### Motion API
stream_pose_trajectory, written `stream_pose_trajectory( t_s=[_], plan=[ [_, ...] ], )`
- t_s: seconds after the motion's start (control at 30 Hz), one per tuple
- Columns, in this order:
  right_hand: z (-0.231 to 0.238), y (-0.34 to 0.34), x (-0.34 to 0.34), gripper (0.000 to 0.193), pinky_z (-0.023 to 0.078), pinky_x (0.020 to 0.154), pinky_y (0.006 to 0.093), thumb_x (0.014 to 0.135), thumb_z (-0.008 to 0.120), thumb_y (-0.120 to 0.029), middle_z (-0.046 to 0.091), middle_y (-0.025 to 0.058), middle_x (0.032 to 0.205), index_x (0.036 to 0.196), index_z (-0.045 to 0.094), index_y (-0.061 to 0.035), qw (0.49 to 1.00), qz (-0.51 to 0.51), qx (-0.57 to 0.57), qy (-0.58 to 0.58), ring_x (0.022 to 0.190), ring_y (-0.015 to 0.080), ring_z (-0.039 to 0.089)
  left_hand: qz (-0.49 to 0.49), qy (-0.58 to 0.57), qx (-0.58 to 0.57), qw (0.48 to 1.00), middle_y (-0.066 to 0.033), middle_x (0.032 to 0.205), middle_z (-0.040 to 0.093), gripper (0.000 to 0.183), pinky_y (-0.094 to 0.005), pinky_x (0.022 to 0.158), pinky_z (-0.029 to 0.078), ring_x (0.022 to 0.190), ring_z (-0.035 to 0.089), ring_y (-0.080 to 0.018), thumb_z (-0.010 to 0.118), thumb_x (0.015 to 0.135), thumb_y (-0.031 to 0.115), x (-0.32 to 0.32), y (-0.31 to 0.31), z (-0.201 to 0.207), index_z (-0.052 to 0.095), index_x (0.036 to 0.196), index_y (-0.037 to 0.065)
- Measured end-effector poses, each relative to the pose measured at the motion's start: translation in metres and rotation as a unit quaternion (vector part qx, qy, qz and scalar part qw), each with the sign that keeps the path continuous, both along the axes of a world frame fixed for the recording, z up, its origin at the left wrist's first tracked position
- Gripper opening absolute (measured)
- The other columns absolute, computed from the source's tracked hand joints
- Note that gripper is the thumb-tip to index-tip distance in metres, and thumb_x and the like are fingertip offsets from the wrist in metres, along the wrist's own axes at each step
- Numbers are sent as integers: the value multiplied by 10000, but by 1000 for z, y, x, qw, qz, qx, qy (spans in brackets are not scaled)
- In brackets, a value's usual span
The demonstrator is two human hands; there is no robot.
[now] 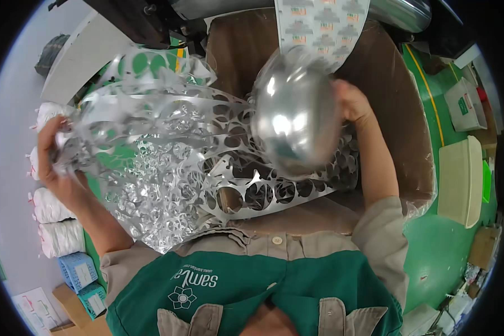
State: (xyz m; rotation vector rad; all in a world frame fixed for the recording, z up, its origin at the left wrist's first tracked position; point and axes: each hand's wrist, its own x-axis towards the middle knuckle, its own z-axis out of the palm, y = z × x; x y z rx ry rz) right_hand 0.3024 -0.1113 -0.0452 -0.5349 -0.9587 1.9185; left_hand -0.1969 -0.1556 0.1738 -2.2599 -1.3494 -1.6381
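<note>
My left hand (67, 185) is closed on one end of a crumpled strip of silvery foil scrap (168, 109) punched with round holes, stretched out to the left. My right hand (353, 102) grips the edge of a shiny round metal bowl (294, 112), blurred by motion, whose smooth rounded side faces up. The bowl is over a big brown box (397, 112) with a clear plastic liner, and it hides part of the foil. More punched foil (252, 199) lies across the box, and a heap of it (157, 196) glitters on the left.
From the machine (173, 22) at the top, a printed white strip (322, 28) hangs down behind the bowl. White bundles (61, 235) and blue baskets (75, 274) line the left wall. Cream and white bins (459, 182) stand on the green floor (425, 257) at right.
</note>
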Motion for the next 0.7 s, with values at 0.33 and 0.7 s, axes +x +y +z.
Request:
stream_pose_trajectory(
  t_s=[0.33, 0.7],
  plan=[
    [-63, -8, 8, 577, 463, 645, 362, 690, 691, -372, 598, 171, 857, 1031, 518, 60, 706, 93, -46, -700, 761, 252, 583, 445, -12, -158, 882, -172, 877, 584, 412, -372, 659, 432, 743, 541, -255, 486, 729, -38, -175, 4, -123, 509, 1139, -4],
    [-38, 2, 14, 494, 442, 779, 376, 679, 692, -298, 581, 217, 1018, 1015, 553, 37, 614, 41, 166, -771, 905, 317, 567, 67, 190, -349, 915, -120, 1255, 499, 519, -370, 964, 367, 1176, 449, -289, 652, 771, 236, -79, 4, -67, 488, 1236, 75]
  ],
)
